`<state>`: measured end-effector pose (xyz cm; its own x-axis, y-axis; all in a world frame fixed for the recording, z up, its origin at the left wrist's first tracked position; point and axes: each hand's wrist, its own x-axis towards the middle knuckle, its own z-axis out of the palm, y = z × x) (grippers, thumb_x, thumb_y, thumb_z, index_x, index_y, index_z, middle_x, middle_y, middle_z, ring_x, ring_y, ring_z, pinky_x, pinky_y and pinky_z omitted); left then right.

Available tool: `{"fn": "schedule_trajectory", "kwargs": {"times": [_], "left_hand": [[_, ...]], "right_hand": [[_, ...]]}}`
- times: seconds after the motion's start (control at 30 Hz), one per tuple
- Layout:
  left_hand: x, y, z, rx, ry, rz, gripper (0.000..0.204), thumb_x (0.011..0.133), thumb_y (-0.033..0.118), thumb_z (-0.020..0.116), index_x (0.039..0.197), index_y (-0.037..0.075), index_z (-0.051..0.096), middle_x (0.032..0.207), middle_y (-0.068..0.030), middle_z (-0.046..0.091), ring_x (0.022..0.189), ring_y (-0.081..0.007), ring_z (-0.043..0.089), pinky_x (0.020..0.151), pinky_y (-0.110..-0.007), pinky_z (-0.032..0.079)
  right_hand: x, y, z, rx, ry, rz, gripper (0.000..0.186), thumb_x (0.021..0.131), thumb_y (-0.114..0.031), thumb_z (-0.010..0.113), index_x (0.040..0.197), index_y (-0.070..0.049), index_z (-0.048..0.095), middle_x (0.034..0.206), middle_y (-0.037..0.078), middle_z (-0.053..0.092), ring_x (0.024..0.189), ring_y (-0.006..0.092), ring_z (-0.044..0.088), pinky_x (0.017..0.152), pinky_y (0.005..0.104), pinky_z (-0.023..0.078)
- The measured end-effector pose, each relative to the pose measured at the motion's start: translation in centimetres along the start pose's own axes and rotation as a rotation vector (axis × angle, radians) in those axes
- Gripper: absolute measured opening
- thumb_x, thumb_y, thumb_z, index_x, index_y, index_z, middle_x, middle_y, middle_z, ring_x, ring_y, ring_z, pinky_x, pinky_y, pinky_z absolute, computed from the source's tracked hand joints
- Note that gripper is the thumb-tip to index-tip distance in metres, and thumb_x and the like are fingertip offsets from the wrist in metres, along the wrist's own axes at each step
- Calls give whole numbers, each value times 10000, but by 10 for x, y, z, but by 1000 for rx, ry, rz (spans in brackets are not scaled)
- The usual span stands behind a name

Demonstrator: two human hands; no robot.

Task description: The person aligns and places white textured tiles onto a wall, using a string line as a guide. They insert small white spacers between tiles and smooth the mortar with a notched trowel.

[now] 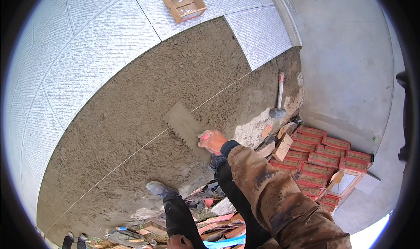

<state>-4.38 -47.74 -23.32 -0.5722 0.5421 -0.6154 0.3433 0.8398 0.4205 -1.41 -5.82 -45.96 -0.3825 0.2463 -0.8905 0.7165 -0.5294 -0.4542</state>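
My right hand (212, 141), in a camouflage sleeve, is closed around the handle of a notched trowel (183, 123). The flat grey blade, toothed along its lower left edge, lies over the mortar bed (127, 109) and crosses a taut white string (144, 145). My left hand (179, 242) rests on my dark-trousered leg at the bottom edge; its fingers are too cut off to read. Beyond the mortar, ribbed pale tiles (103, 34) are laid in rows, and one tile (260, 34) borders the bed at the far right.
An open cardboard box (186, 6) with white cross spacers sits on the tiles. A mallet (278, 104) lies on the right, near stacked red-and-brown boxes (321, 159) and a grey wall (345, 65). Scraps and rubble (223, 222) surround my legs. Another person's shoes (74, 238) show at lower left.
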Motion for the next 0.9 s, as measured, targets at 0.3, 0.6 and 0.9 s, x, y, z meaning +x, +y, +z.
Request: {"fn": "schedule_trajectory", "kwargs": {"times": [0.3, 0.6, 0.9], "left_hand": [[-2, -1, 2, 25, -49, -38, 123, 801, 172, 634, 799, 56, 672, 866, -143, 643, 808, -357, 615, 721, -470, 512], [0, -3, 1, 37, -34, -36, 137, 811, 193, 631, 802, 62, 673, 893, -132, 650, 851, -351, 618, 751, -461, 515], [5, 7, 0, 51, 0, -48, 104, 810, 177, 626, 816, 84, 671, 863, -128, 648, 816, -356, 618, 725, -470, 514]], "right_hand": [[-8, 2, 11, -150, 175, -254, 228, 764, -142, 770, 890, 9, 655, 748, 13, 612, 714, 94, 569, 661, 273, 474], [-2, -26, -129, 512, 399, -27, 391, 802, -85, 703, 1138, -18, 512, 603, 55, 522, 421, 185, 493, 397, 343, 406], [-30, -4, -49, -206, -167, 57, 219, 755, -134, 774, 901, -27, 651, 656, -27, 543, 580, 69, 501, 513, 259, 412]]}}
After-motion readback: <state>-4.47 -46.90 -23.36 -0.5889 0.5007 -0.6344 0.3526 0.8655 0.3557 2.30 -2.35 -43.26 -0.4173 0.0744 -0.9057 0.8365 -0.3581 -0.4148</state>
